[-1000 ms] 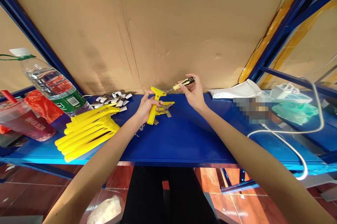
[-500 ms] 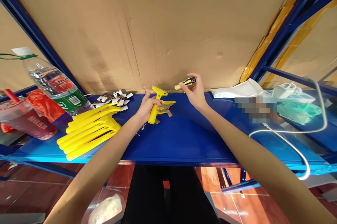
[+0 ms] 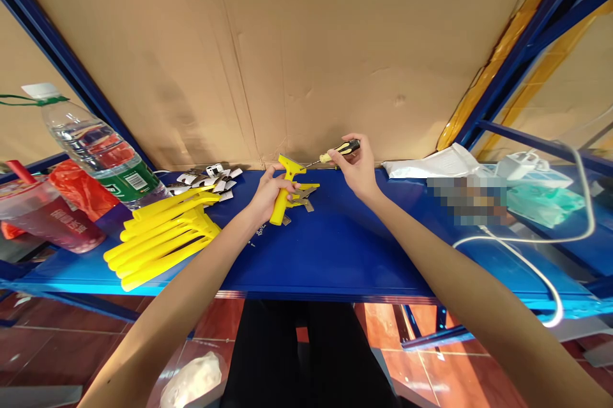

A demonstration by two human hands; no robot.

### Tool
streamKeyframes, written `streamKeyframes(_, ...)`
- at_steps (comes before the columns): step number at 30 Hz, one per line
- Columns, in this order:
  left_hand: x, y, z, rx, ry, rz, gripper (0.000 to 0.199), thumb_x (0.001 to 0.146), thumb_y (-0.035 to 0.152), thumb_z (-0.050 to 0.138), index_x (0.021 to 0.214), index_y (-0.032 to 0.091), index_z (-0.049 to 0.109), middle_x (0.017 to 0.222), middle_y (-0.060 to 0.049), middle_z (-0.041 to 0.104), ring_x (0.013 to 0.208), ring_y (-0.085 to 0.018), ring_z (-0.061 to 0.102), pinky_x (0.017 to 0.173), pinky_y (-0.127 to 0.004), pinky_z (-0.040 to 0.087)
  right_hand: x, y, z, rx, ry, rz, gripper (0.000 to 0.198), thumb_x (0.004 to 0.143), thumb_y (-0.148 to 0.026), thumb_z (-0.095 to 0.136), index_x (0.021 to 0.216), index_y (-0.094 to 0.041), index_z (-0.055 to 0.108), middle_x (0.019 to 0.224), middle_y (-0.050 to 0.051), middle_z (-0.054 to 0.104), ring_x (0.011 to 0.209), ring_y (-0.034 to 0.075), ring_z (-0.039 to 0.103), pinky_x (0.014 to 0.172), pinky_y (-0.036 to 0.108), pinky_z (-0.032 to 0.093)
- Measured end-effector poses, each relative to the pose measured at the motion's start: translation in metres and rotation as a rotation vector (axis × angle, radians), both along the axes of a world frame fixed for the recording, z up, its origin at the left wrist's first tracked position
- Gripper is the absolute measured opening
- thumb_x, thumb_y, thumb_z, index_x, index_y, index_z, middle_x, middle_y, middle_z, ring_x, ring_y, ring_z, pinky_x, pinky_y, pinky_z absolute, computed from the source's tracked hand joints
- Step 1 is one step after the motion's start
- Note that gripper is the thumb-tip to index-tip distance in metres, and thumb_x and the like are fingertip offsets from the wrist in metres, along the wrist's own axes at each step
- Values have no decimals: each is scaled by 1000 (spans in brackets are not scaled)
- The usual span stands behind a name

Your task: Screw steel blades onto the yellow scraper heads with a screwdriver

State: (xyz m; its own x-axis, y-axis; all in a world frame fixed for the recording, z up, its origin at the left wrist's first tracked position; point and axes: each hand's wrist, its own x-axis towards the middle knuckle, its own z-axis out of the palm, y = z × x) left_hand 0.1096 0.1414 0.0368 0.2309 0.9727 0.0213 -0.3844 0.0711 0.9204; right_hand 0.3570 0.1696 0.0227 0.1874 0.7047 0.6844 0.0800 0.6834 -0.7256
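In my left hand [image 3: 268, 194] is a yellow scraper [image 3: 281, 200], its wide head up and its handle slanting down toward me. My right hand [image 3: 360, 168] is closed around a screwdriver [image 3: 341, 151] with a black and cream handle. The screwdriver's shaft points left, and its tip is at the scraper's head. Behind and below the held scraper lie more yellow scraper parts [image 3: 310, 189] with grey metal pieces, partly covered by my left hand. Small screws [image 3: 261, 229] are scattered on the blue shelf by my left wrist.
A pile of yellow scraper handles [image 3: 163, 245] lies at left, with metal blades [image 3: 225, 181] behind it. Further left stand a water bottle [image 3: 103, 146] and a red drink cup [image 3: 62, 223]. At right are a white packet [image 3: 431, 164], a green plastic bag [image 3: 546, 204] and a white cable [image 3: 527, 261].
My right hand and the screwdriver have shifted very slightly to the right. The scraper in my left hand has hardly moved.
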Motion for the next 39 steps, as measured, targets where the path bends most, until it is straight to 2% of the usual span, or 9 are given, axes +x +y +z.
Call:
streamKeyframes(2, 0, -1, 0, 1, 6, -11, 74, 49, -3, 75, 114, 25, 57, 115, -7, 77, 89, -23, 81, 52, -17, 36, 1, -1, 0, 9, -7, 6, 73, 84, -77, 93, 129, -35, 53, 110, 3, 74, 100, 31, 84, 93, 53, 75)
streamKeyframes(7, -1, 0, 0, 0, 14, -1, 72, 49, -3, 74, 113, 26, 58, 113, -6, 77, 89, -23, 81, 53, -18, 36, -1, -5, 2, 35, -3, 150, 75, 89, -78, 88, 136, -38, 46, 127, 5, 78, 121, 30, 82, 110, 55, 69)
streamKeyframes(15, -2, 2, -2, 6, 3, -11, 71, 49, -3, 75, 112, 25, 57, 115, -6, 77, 85, -21, 78, 54, -19, 36, -2, -5, 4, 2, -41, 125, 71, 88, -75, 91, 135, -37, 52, 123, 8, 80, 118, 36, 84, 106, 59, 70)
streamKeyframes(19, -2, 1, -1, 15, 9, -29, 71, 50, -2, 75, 112, 25, 56, 119, -7, 77, 82, -19, 77, 54, -18, 37, 0, -1, 3, -4, 16, 79, 71, 84, -73, 95, 128, -35, 54, 114, 6, 79, 112, 38, 85, 101, 61, 73)
streamKeyframes(22, -2, -1, 0, 23, 3, -37, 72, 49, -2, 75, 113, 26, 56, 118, -7, 76, 83, -20, 78, 51, -18, 36, 5, 4, 0, -16, 42, 26, 75, 80, -74, 97, 128, -34, 57, 112, 5, 76, 108, 37, 85, 97, 60, 75)
streamKeyframes(27, -2, -2, 1, 21, -2, -54, 72, 49, -3, 76, 112, 26, 57, 115, -8, 76, 88, -26, 82, 50, -18, 37, 8, 5, -3, -14, 17, -5, 77, 83, -72, 95, 136, -35, 54, 113, 5, 73, 108, 37, 84, 95, 59, 75)
streamKeyframes(30, -3, -1, 1, 30, 3, -51, 71, 50, -2, 77, 112, 27, 58, 114, -8, 76, 90, -27, 82, 50, -19, 37, 6, -1, 0, -4, 9, 21, 76, 87, -75, 92, 139, -37, 53, 116, 6, 74, 115, 37, 83, 99, 57, 74)
streamKeyframes(35, -5, 5, -3, 10, -4, -57, 72, 49, -5, 76, 110, 27, 56, 115, -9, 78, 82, -24, 78, 51, -21, 37, -1, -10, 6, 36, -33, 152, 73, 90, -79, 87, 137, -39, 48, 131, 7, 77, 126, 32, 80, 111, 57, 69)
streamKeyframes(39, -7, 10, -7, 9, 0, -63, 75, 49, -5, 76, 114, 26, 57, 115, -9, 78, 81, -22, 77, 55, -22, 40, -5, -13, 8, 22, -36, 165, 71, 88, -79, 89, 129, -37, 48, 119, 5, 82, 118, 31, 83, 108, 56, 69)
